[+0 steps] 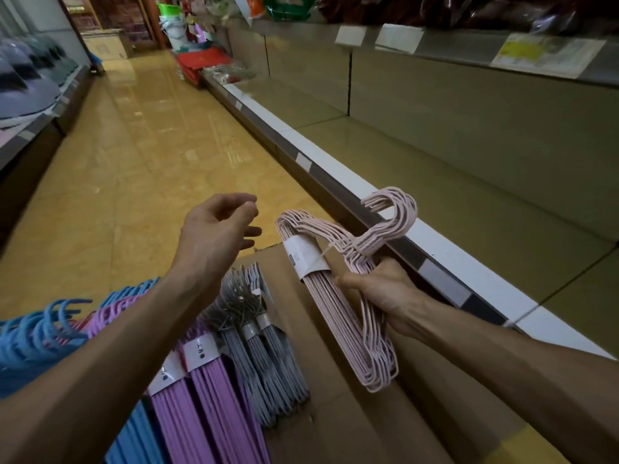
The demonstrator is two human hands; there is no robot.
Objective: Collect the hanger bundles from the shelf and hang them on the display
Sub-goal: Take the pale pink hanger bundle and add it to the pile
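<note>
**Supervisor:** Report occlusions first.

**Operator:** My left forearm covers part of the purple hanger bundles (207,396) and the blue hanger bundles (37,333); both are cut off at the lower frame edge. The goods on the upper shelf (502,11) are dark and I cannot identify them. The price labels (549,55) are too blurred to read.

**Supervisor:** Hand status.

**Operator:** My right hand (385,296) is clamped around the middle of the pink hanger bundle (348,296), fingers wrapped over the wires. My left hand (217,229) is loosely open, fingers curled, holding nothing, raised just left of the bundle and not touching it.

**Supervisor:** Describe the bundle.

**Operator:** Pale pink wire hangers, stacked flat, bound by a white paper band (306,256) and a thin tie. The hooks point up-right toward the edge of the lower shelf (435,195). The bundle is held tilted above the cardboard box (335,430), beside the grey hanger bundles (268,346) lying in it.
</note>
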